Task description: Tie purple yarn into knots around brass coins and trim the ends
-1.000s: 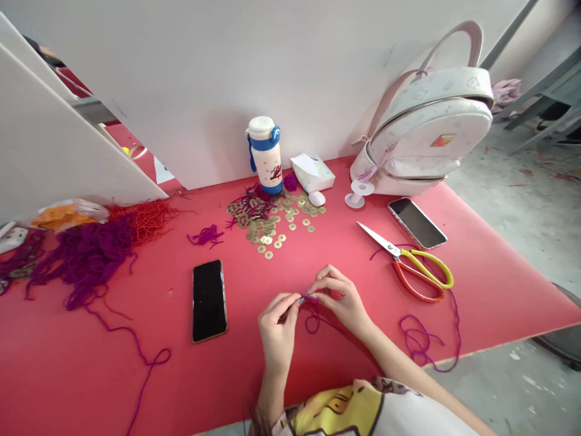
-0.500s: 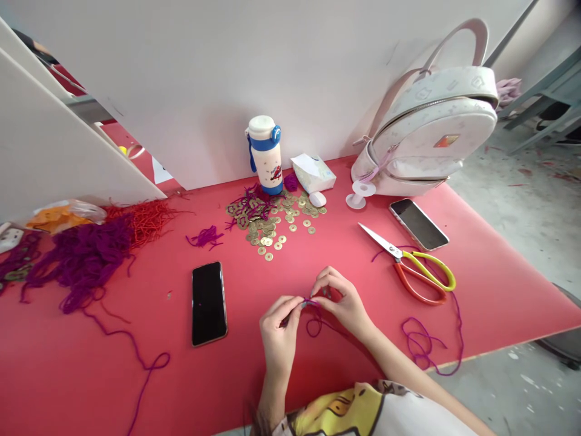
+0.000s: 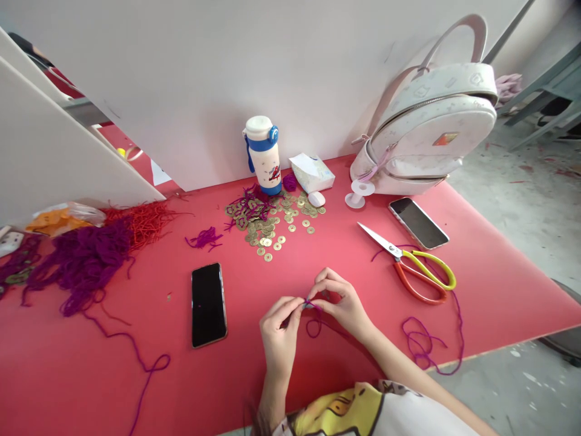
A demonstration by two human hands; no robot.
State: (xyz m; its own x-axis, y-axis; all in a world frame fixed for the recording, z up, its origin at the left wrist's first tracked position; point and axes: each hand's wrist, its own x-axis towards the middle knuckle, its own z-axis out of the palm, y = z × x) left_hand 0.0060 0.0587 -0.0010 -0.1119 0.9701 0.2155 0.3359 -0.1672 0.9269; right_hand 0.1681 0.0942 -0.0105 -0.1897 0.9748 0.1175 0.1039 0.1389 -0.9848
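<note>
My left hand (image 3: pixel 280 324) pinches a purple cord (image 3: pixel 314 326) between thumb and forefinger, above the front part of the red tabletop. Close beside it, my right hand (image 3: pixel 340 300) grips the same cord with thumb and fingertips. A small greyish piece shows at the pinch, too small to name. From there the cord hangs in a little loop and runs right under my forearm. Its loose coils (image 3: pixel 420 342) lie by the table's right front edge. Scissors (image 3: pixel 403 263) with one red and one yellow handle lie to the right of my hands.
Brass coins (image 3: pixel 267 230) with square holes lie scattered behind my hands, near a white-and-blue bottle (image 3: pixel 265 157). A black phone (image 3: pixel 209 304) is to the left, another phone (image 3: pixel 418 223) to the right. Purple cords (image 3: pixel 86 260) pile at left. A white backpack (image 3: pixel 426 139) stands at back right.
The fingertips of my right hand have shifted slightly left, closer to my left fingertips. Both hands still hold the cord.
</note>
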